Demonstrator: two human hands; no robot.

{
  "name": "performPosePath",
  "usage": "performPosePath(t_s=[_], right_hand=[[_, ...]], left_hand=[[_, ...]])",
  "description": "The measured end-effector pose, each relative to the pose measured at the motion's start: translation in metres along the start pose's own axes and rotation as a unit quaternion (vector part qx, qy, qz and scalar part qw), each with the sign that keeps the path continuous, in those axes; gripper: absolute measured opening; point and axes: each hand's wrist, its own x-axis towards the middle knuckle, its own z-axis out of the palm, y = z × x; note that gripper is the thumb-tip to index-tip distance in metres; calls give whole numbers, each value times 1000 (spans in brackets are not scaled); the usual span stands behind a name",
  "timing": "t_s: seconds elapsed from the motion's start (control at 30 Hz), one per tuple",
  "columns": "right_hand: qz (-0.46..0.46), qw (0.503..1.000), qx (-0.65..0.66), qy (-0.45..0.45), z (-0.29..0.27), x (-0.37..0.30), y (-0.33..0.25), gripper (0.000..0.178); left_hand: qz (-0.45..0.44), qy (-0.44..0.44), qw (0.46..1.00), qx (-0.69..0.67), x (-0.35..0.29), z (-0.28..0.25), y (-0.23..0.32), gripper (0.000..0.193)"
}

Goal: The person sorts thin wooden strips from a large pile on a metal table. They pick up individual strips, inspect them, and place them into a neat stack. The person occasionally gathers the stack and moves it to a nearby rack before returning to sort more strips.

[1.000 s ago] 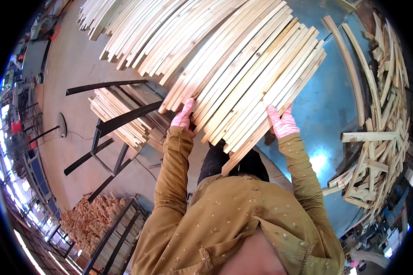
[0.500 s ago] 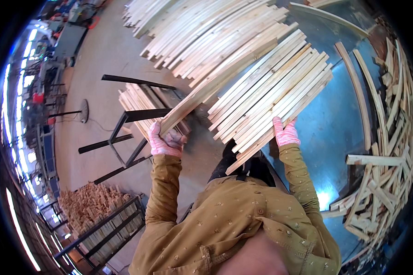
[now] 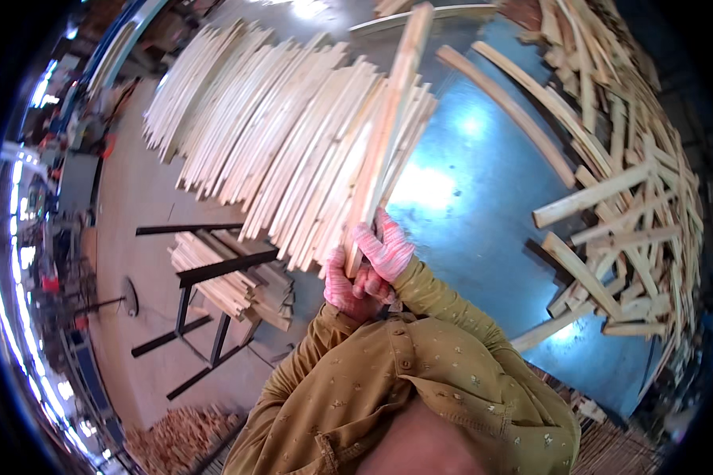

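Observation:
A long pale wooden strip (image 3: pixel 391 119) points away from me, held at its near end in front of my chest. My left hand (image 3: pixel 342 286), in a pink striped glove, is closed around the strip's left side at that end. On its right side is my right hand (image 3: pixel 388 250), gloved alike, with its fingers curled close to the same end. The two hands nearly touch, and some fingertips are hidden. Below and left of the held strip, a wide row of similar wooden strips (image 3: pixel 269 134) lies side by side.
A blue metal tabletop (image 3: pixel 483 198) extends to the right, with long strips (image 3: pixel 515 119) and a heap of offcuts (image 3: pixel 634 237) on it. At left stands a black metal frame (image 3: pixel 223 273) by stacked strips (image 3: pixel 202 257). Short wood pieces (image 3: pixel 184 435) are piled at lower left.
My right hand has left the strips on the table and come across to the held strip's near end. That strip has swung to point more straight ahead. My view has shifted.

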Motion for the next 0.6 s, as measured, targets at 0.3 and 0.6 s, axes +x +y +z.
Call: performPosePath(t_s=[0.3,0.6], right_hand=[[-226,951,173,116,-269,136,-87,37],[-77,805,-534,245,-405,307,-124,79]], left_hand=[[391,72,296,869,77,15,-8,73],[230,120,227,939,141,3,46,92]])
